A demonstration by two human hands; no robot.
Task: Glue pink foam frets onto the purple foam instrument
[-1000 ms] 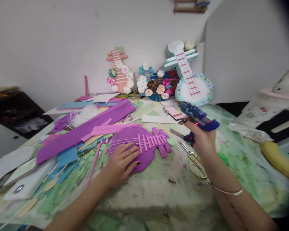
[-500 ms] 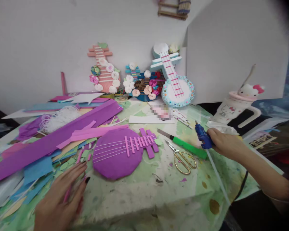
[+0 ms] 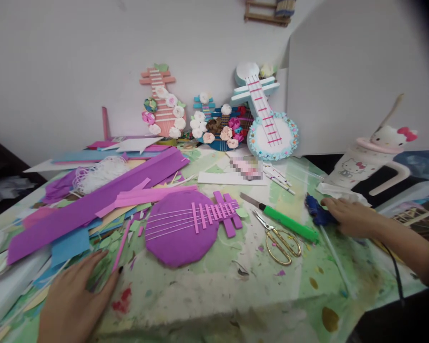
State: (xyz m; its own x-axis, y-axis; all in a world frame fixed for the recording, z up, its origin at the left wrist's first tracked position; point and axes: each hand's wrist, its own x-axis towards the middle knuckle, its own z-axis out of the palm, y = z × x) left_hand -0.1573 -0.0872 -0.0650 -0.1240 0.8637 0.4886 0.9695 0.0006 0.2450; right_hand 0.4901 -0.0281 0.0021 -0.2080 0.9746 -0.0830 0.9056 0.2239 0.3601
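Observation:
My left hand (image 3: pixel 71 295) rests on the paper scraps at the lower left, thumb and fingers spread, holding nothing. Beside its thumb lies a narrow pink strip (image 3: pixel 123 247). At the right, my right hand (image 3: pixel 353 219) has its fingers round the handle of a blue hot glue gun (image 3: pixel 318 212), which is low on the table. A clear glue stick (image 3: pixel 338 262) sticks out of the gun. Between the hands lies a purple paper lute (image 3: pixel 180 233) with pink frets and pale strings. Gold-handled scissors (image 3: pixel 279 243) and a green utility knife (image 3: pixel 289 224) are nearer the right hand.
Purple foam sheet (image 3: pixel 93 205), white string (image 3: pixel 100 176) and coloured scraps cover the left side. Finished lutes (image 3: pixel 271 136) lean on the back wall. A white cup (image 3: pixel 357 162) with a handle stands at the right, near a black cord (image 3: pixel 396 276).
My right hand has lowered the glue gun onto the table. My left hand has spread its fingers and let go of the pink strip. The view has shifted slightly left.

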